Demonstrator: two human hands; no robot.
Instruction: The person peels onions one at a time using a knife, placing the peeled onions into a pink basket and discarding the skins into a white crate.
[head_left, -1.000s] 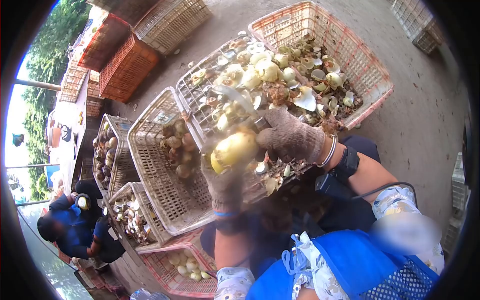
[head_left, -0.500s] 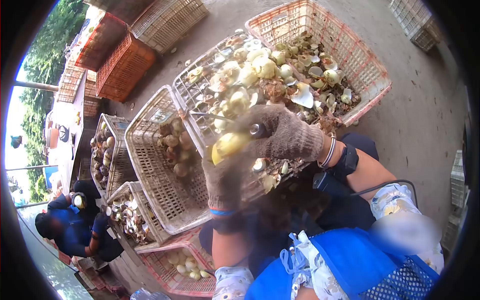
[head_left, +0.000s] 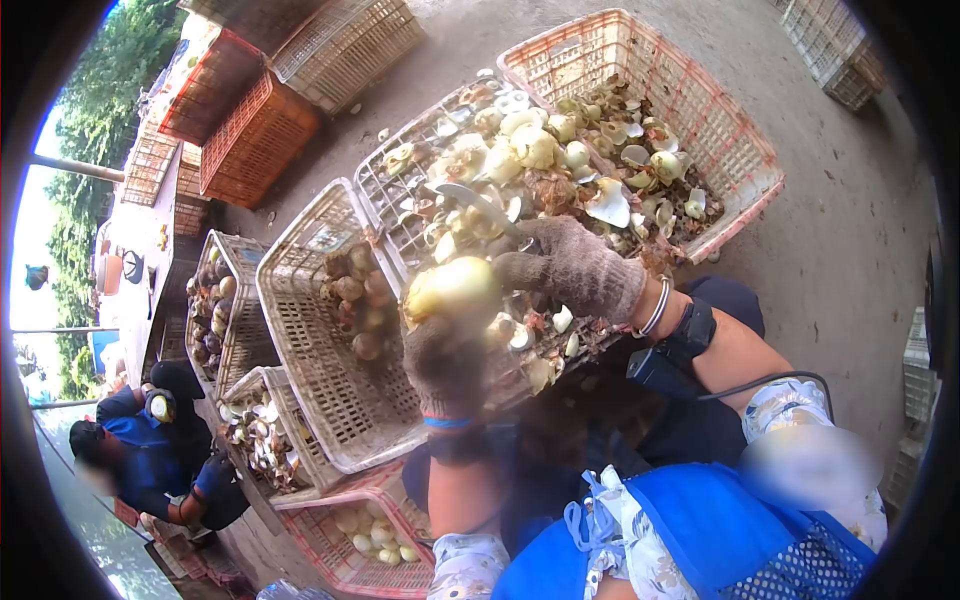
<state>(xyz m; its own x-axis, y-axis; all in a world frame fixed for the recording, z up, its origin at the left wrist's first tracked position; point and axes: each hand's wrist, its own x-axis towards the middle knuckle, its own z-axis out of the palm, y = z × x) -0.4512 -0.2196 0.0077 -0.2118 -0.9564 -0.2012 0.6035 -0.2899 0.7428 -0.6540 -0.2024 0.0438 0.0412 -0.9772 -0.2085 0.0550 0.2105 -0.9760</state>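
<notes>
My left hand [head_left: 442, 365], in a brown knit glove, is wrapped round a large pale onion [head_left: 455, 288] from below. My right hand [head_left: 575, 265], gloved the same way, grips a knife whose curved blade [head_left: 482, 208] points up and to the left above the onion. The right thumb and fingers are close beside the onion's right side. Under both hands lies a crate lid or rack [head_left: 385, 190] heaped with onion skins and cut pieces [head_left: 535, 145]. The knife's handle is mostly hidden in the right glove.
A reddish-white crate [head_left: 735, 150] of peelings stands beyond my right hand. To the left, a crate [head_left: 330, 420] holds unpeeled onions [head_left: 355, 300]. A pink crate [head_left: 340, 560] with peeled onions [head_left: 375, 535] sits below it. At far left a co-worker [head_left: 150, 450] in blue holds an onion.
The knife and right hand have moved slightly away from the onion, and the blade has swung upward. The left hand has turned the onion so that more of its pale surface shows.
</notes>
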